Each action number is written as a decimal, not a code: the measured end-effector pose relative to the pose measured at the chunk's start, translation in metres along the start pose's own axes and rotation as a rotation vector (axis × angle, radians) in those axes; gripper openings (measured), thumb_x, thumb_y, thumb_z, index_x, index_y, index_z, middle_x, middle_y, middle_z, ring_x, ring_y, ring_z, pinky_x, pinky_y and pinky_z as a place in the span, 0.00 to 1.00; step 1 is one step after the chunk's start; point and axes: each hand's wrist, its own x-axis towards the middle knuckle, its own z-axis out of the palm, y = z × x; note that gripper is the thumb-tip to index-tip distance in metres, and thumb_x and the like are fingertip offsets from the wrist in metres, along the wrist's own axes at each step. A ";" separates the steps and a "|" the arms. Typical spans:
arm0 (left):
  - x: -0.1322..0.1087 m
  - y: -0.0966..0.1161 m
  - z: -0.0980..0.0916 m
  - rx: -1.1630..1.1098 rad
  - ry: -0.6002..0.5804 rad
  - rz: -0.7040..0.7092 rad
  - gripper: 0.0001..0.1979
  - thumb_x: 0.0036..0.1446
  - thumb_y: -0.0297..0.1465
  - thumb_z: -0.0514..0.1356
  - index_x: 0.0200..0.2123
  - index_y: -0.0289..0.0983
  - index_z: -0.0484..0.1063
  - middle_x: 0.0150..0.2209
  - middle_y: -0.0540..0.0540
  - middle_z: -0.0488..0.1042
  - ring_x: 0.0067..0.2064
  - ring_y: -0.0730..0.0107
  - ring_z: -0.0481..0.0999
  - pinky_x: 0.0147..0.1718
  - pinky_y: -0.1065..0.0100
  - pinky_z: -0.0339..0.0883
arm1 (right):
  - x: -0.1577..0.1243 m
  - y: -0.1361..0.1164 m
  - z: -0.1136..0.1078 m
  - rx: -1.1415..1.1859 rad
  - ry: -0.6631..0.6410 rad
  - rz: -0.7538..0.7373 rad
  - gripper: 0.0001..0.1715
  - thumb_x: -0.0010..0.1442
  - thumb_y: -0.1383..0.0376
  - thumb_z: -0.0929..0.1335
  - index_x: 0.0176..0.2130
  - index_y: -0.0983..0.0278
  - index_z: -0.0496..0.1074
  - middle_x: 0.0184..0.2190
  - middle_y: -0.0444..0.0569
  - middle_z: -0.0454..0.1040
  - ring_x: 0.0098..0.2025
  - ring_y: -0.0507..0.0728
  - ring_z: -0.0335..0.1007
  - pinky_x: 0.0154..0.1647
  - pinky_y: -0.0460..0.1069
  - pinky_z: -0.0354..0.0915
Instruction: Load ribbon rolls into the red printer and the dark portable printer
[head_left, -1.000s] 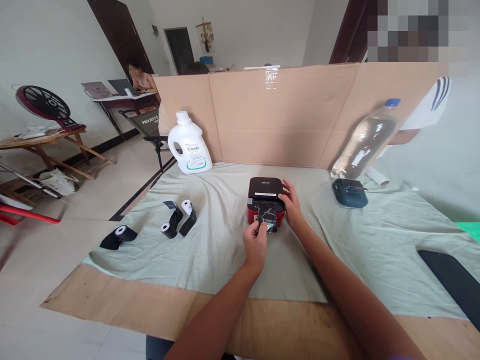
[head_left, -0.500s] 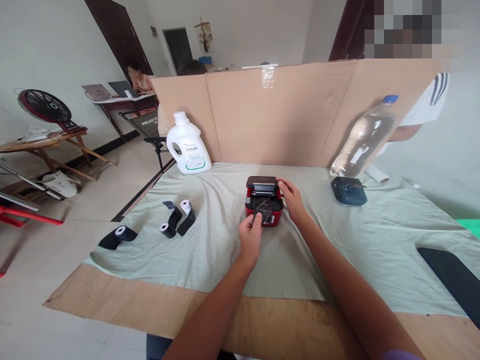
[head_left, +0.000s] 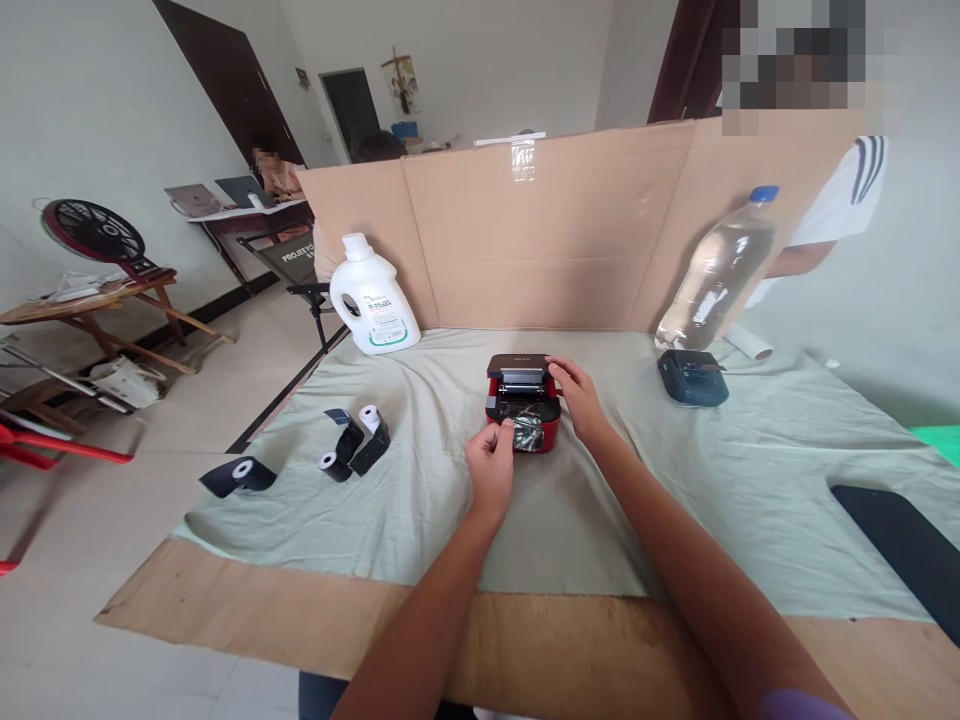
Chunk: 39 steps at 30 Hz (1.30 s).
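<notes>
In the middle of the cloth stands a small red and black label printer with its lid raised. A strip of glossy black paper hangs out over its front edge. My left hand pinches the strip's left edge between thumb and curled fingers. On the other side, my right hand grips the lid's right edge with its fingertips. Whatever lies inside the printer under the strip is mostly hidden.
Several black paper rolls lie to the left. A white detergent jug and a big clear bottle stand before a cardboard screen. A dark blue device and a black phone-like slab are at right. A person is behind the screen.
My left hand has shifted from the middle of the black strip to its left edge. The strip now lies lower over the printer's front and catches more light. My right hand stays at the lid.
</notes>
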 end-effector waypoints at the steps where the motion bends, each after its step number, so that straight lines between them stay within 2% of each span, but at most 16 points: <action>1: 0.002 0.003 -0.002 0.007 0.014 0.030 0.26 0.61 0.41 0.59 0.20 0.39 0.47 0.20 0.55 0.47 0.24 0.77 0.49 0.24 0.70 0.46 | 0.000 0.000 0.000 0.000 -0.001 0.008 0.25 0.54 0.48 0.71 0.46 0.59 0.78 0.45 0.48 0.78 0.48 0.60 0.70 0.43 0.51 0.67; 4: 0.010 0.011 -0.011 0.079 0.067 0.093 0.24 0.63 0.39 0.58 0.20 0.39 0.51 0.20 0.55 0.51 0.24 0.75 0.53 0.25 0.70 0.50 | 0.001 -0.002 -0.001 -0.003 -0.005 0.024 0.25 0.55 0.47 0.70 0.47 0.58 0.78 0.49 0.48 0.78 0.51 0.60 0.70 0.46 0.52 0.67; 6: 0.016 0.014 -0.017 0.243 0.044 0.203 0.18 0.63 0.37 0.58 0.22 0.38 0.61 0.21 0.53 0.60 0.26 0.73 0.60 0.28 0.70 0.56 | 0.002 -0.003 -0.001 0.000 -0.009 0.027 0.25 0.56 0.46 0.70 0.47 0.58 0.78 0.51 0.48 0.77 0.52 0.60 0.70 0.47 0.53 0.67; 7: 0.019 0.016 -0.020 0.362 -0.007 0.291 0.14 0.63 0.36 0.58 0.25 0.38 0.67 0.24 0.52 0.67 0.29 0.71 0.65 0.32 0.69 0.60 | 0.003 -0.004 -0.001 0.001 -0.009 0.024 0.25 0.56 0.46 0.69 0.47 0.58 0.78 0.51 0.48 0.77 0.52 0.61 0.70 0.48 0.53 0.67; 9: 0.023 0.017 -0.023 0.619 -0.159 0.474 0.07 0.64 0.34 0.59 0.36 0.41 0.76 0.35 0.48 0.78 0.41 0.64 0.72 0.42 0.63 0.64 | 0.004 -0.005 -0.001 -0.002 -0.005 0.011 0.25 0.56 0.46 0.69 0.46 0.58 0.78 0.50 0.48 0.78 0.52 0.61 0.70 0.50 0.54 0.67; 11: 0.026 0.019 -0.023 0.825 -0.291 0.582 0.10 0.65 0.35 0.59 0.46 0.44 0.78 0.48 0.48 0.80 0.52 0.58 0.71 0.50 0.57 0.61 | 0.004 -0.005 -0.001 -0.013 0.001 -0.009 0.25 0.56 0.46 0.69 0.45 0.59 0.78 0.49 0.49 0.78 0.53 0.62 0.70 0.52 0.55 0.66; 14: 0.029 0.022 -0.020 0.987 -0.359 0.602 0.14 0.67 0.38 0.57 0.53 0.46 0.75 0.55 0.48 0.77 0.57 0.54 0.69 0.53 0.52 0.59 | 0.004 -0.004 -0.001 -0.007 -0.002 -0.029 0.22 0.56 0.47 0.69 0.43 0.59 0.78 0.48 0.48 0.78 0.53 0.61 0.70 0.54 0.56 0.65; 19: 0.035 0.025 -0.020 1.035 -0.393 0.623 0.12 0.67 0.37 0.57 0.50 0.44 0.75 0.52 0.47 0.79 0.57 0.54 0.69 0.54 0.51 0.58 | 0.005 -0.004 -0.002 0.031 -0.010 -0.026 0.17 0.55 0.51 0.70 0.39 0.59 0.77 0.45 0.47 0.78 0.50 0.60 0.71 0.53 0.54 0.65; 23: 0.035 0.021 -0.026 1.052 -0.311 0.662 0.11 0.64 0.37 0.59 0.48 0.44 0.76 0.54 0.45 0.76 0.57 0.53 0.69 0.55 0.52 0.59 | 0.004 -0.002 -0.002 0.033 -0.032 -0.006 0.14 0.51 0.55 0.69 0.37 0.59 0.75 0.40 0.46 0.77 0.46 0.59 0.70 0.48 0.53 0.66; 26: 0.034 0.019 -0.029 1.061 -0.257 0.665 0.12 0.62 0.36 0.61 0.48 0.44 0.77 0.55 0.43 0.73 0.57 0.52 0.68 0.54 0.52 0.61 | 0.001 0.002 -0.001 0.063 -0.017 0.028 0.19 0.47 0.59 0.68 0.41 0.57 0.74 0.44 0.46 0.76 0.45 0.59 0.70 0.48 0.53 0.66; 30: 0.032 0.019 -0.033 1.042 -0.277 0.670 0.13 0.62 0.35 0.60 0.49 0.43 0.76 0.55 0.42 0.72 0.57 0.53 0.68 0.54 0.53 0.61 | -0.002 0.009 0.000 0.107 0.004 0.100 0.30 0.46 0.59 0.67 0.51 0.55 0.70 0.51 0.47 0.74 0.49 0.60 0.70 0.51 0.54 0.66; 35: 0.030 0.015 -0.037 0.988 -0.334 0.792 0.16 0.59 0.41 0.64 0.50 0.44 0.76 0.53 0.42 0.74 0.56 0.54 0.69 0.54 0.54 0.60 | 0.000 0.015 0.000 0.113 -0.023 0.073 0.30 0.47 0.59 0.67 0.52 0.56 0.70 0.52 0.47 0.74 0.52 0.61 0.69 0.54 0.56 0.65; 39: 0.027 0.007 -0.038 0.978 -0.305 0.805 0.10 0.63 0.31 0.61 0.46 0.46 0.78 0.47 0.44 0.76 0.50 0.59 0.73 0.49 0.58 0.62 | 0.000 0.020 0.000 0.111 -0.038 0.049 0.32 0.47 0.61 0.66 0.53 0.56 0.70 0.53 0.47 0.74 0.55 0.61 0.68 0.55 0.56 0.65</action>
